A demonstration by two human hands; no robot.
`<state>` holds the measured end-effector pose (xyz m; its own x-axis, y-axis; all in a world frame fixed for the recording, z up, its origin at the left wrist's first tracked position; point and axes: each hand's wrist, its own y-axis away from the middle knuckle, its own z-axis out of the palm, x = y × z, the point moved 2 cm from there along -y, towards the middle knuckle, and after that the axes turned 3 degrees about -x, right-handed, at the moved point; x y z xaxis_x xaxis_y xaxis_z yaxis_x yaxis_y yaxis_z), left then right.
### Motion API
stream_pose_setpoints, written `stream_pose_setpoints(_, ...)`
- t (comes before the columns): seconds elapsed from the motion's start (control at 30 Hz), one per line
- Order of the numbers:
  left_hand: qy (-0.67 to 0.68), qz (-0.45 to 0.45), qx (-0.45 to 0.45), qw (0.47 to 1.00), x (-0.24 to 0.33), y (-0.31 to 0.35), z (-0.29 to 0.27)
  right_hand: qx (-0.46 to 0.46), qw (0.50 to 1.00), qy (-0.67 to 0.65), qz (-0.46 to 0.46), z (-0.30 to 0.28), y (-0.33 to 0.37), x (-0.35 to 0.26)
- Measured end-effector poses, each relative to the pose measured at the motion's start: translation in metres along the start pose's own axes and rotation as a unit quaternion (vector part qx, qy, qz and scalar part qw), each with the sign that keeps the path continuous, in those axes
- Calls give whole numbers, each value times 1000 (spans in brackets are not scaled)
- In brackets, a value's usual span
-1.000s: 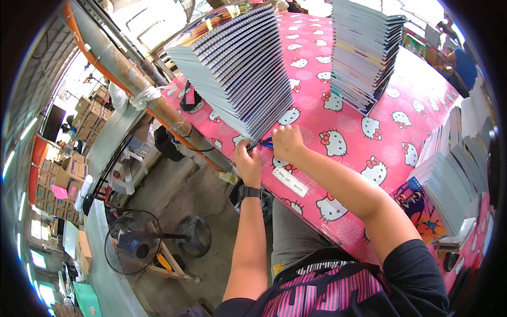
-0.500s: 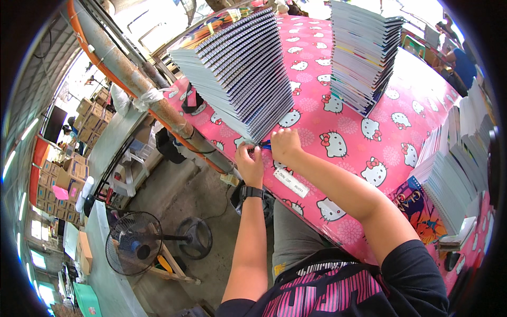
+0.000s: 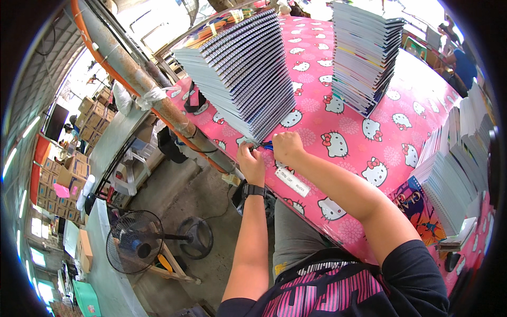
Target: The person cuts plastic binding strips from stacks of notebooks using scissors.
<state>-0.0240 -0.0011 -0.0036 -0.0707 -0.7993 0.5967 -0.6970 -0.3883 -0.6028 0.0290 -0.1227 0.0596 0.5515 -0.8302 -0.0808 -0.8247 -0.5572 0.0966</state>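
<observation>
A tall stack of spiral-bound notebooks [image 3: 248, 74] stands on the pink table, its wire-bound edges toward the right. At the stack's lowest near corner, my left hand [image 3: 252, 162] is closed, thumb and fingers pinched together; what they grip is too small to make out. Beside it my right hand [image 3: 288, 148] is wrapped round a small tool with blue handles, seemingly pliers [image 3: 268, 145]. The tool's tip meets the left fingertips at the bound corner and is mostly hidden. Just below the right hand lies a white strip with handwriting [image 3: 292, 182].
A second notebook stack [image 3: 364, 58] rises farther right on the pink patterned cover [image 3: 351, 142]. More notebooks [image 3: 449, 164] crowd the right edge. A rusty pipe [image 3: 174, 119] with an orange hose runs along the table's left side; a fan [image 3: 135, 242] stands lower left.
The view has shifted very slightly. Both hands stay at the stack's lower corner, and the right fist with the pliers has turned a little.
</observation>
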Motion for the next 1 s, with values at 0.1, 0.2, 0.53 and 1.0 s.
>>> stream_pose_setpoints(0.1, 4, 0, -8, 1000, -1, 0, 1, -8, 1000, -10, -16, -2, 1, 4)
stream_pose_setpoints(0.2, 19, -13, -26, 999, -8, 1, 1, 6, 999, -30, -17, -1, 4, 12)
stream_pose_setpoints(0.53, -149, 5, -18, 989, 9, -17, 14, 296, 848, -439, 3, 33, 38, 62)
stream_pose_setpoints(1.0, 61, 49, -54, 995, 7, 18, -18, 269, 878, -396, -9, 31, 37, 59)
